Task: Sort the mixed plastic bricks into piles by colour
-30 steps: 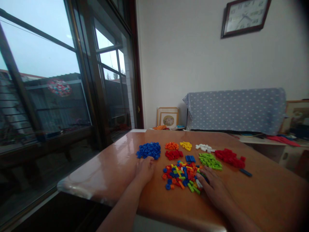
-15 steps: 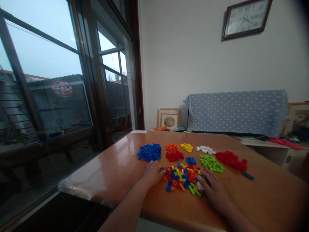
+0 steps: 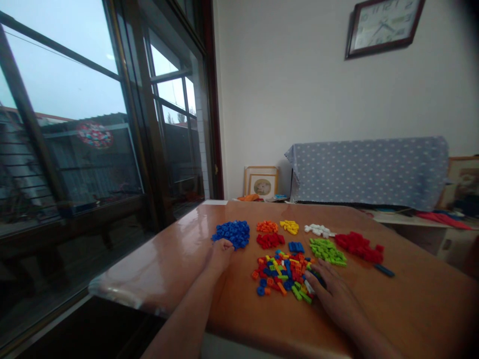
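My left hand (image 3: pixel 222 252) is at the near edge of the blue brick pile (image 3: pixel 234 233), its fingers curled together. Whatever it holds, if anything, is hidden. In front of me lies a mixed heap of coloured toy bricks (image 3: pixel 282 271), red, orange, yellow, green, blue and white. My right hand (image 3: pixel 329 284) rests against the right side of this heap, fingers stretched and apart, thumb beside a white piece. Behind the heap are a small blue group (image 3: pixel 296 247), a red pile (image 3: pixel 270 241) and a lime green pile (image 3: pixel 328 252).
Farther back on the brown table (image 3: pixel 157 264) are orange (image 3: pixel 267 227), yellow (image 3: pixel 289 227) and white (image 3: pixel 318 230) piles. A larger red pile (image 3: pixel 359 247) and a dark blue strip (image 3: pixel 384 270) lie to the right. A dotted cloth (image 3: pixel 366 172) covers something beyond.
My left hand has moved left and away from the mixed heap to the blue pile. My right hand has stayed nearly in place.
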`<state>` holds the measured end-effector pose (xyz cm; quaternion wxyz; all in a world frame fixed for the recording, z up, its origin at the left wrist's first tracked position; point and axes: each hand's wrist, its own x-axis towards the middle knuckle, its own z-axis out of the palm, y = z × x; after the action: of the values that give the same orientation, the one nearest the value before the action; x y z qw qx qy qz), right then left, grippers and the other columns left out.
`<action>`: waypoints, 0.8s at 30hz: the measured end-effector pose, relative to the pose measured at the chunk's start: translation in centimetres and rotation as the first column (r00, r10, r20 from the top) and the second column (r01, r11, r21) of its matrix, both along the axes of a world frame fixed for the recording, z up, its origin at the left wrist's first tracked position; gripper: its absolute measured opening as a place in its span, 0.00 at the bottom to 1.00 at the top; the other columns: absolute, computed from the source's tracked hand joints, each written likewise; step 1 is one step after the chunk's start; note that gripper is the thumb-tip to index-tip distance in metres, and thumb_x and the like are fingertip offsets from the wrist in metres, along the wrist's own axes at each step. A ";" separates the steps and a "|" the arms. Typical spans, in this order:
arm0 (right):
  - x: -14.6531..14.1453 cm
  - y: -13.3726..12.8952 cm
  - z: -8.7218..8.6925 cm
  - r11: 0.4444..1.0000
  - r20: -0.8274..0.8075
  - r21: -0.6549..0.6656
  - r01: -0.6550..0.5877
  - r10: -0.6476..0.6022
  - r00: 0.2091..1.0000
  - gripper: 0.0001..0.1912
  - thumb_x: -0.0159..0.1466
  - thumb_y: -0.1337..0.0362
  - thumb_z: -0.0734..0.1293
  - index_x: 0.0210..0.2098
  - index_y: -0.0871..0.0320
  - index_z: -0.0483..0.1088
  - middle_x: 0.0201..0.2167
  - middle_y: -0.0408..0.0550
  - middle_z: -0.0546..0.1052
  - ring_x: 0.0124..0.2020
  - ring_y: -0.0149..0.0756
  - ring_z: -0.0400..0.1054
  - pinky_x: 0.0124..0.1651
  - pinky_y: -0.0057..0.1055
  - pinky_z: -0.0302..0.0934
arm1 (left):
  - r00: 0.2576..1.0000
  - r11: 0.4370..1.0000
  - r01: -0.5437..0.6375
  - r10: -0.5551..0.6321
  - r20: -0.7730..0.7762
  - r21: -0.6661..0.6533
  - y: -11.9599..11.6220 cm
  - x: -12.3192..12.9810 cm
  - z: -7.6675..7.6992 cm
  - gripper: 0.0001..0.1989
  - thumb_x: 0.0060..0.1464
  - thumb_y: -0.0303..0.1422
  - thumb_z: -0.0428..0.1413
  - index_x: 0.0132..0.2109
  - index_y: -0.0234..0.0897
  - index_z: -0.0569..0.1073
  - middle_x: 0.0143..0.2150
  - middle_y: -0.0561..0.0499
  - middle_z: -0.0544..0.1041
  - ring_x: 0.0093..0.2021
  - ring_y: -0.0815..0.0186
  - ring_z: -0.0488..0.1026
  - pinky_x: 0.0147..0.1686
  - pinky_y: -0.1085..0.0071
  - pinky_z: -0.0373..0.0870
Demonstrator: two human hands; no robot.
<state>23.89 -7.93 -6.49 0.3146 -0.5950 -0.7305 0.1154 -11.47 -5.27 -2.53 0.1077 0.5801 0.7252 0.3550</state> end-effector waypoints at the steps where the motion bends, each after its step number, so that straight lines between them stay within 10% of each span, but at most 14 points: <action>1: 0.0 0.0 0.0 1.000 0.002 -0.003 0.000 0.000 1.000 0.33 0.65 0.41 0.57 0.57 0.57 0.71 0.67 0.56 0.63 0.69 0.50 0.52 0.69 0.49 0.49 | 0.999 0.999 -0.037 0.037 0.012 -0.006 0.2 -0.7 0.1 0.09 0.57 0.34 0.52 0.38 0.37 0.77 0.33 0.51 0.79 0.31 0.68 0.72 0.27 0.75 0.61; 10: 0.0 0.2 -0.3 1.000 0.028 -0.014 0.006 -0.006 1.000 0.35 0.65 0.40 0.56 0.58 0.59 0.71 0.67 0.57 0.62 0.69 0.51 0.52 0.69 0.50 0.49 | 0.974 0.970 -0.226 0.224 -0.030 -0.095 0.7 -3.3 -0.2 0.10 0.54 0.39 0.54 0.35 0.41 0.77 0.30 0.51 0.79 0.28 0.64 0.73 0.26 0.72 0.60; 24: -0.1 -0.1 0.1 1.000 0.011 0.015 0.004 -0.004 1.000 0.32 0.64 0.41 0.58 0.55 0.58 0.72 0.66 0.56 0.63 0.68 0.53 0.54 0.68 0.52 0.51 | 0.974 0.977 -0.207 0.201 -0.107 -0.046 -0.3 -2.4 0.5 0.09 0.56 0.34 0.52 0.42 0.45 0.75 0.41 0.51 0.81 0.44 0.59 0.75 0.43 0.66 0.64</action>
<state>23.74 -7.99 -6.42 0.3155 -0.5946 -0.7318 0.1060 -13.83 -5.57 -2.08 0.0500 0.5167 0.7952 0.3134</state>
